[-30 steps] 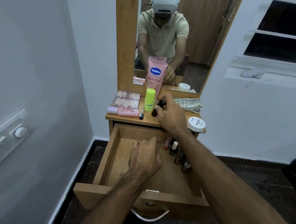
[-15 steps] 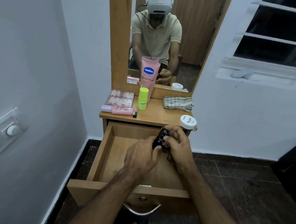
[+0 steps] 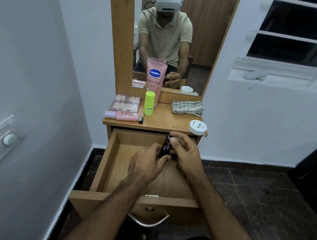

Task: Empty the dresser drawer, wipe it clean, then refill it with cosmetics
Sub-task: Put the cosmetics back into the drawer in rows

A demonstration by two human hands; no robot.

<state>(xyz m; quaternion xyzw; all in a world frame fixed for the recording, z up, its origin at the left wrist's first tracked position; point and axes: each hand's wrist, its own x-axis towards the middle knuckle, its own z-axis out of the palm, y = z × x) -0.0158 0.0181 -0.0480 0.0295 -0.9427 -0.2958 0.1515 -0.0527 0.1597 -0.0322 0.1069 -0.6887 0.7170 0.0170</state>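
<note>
my left hand [image 3: 147,163] pinches the low end of the black tube [image 3: 166,147], my right hand [image 3: 186,155] pinches its top. it hangs over the open drawer [image 3: 114,165], long axis running 7 to 1 o'clock, both hands equally near.

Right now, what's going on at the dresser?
A person holds a small black tube in both hands, left hand and right hand, over the open drawer. The visible part of the drawer looks bare. On the dresser top sit a pink Vaseline tube, a green bottle, a white jar and a folded cloth.
</note>
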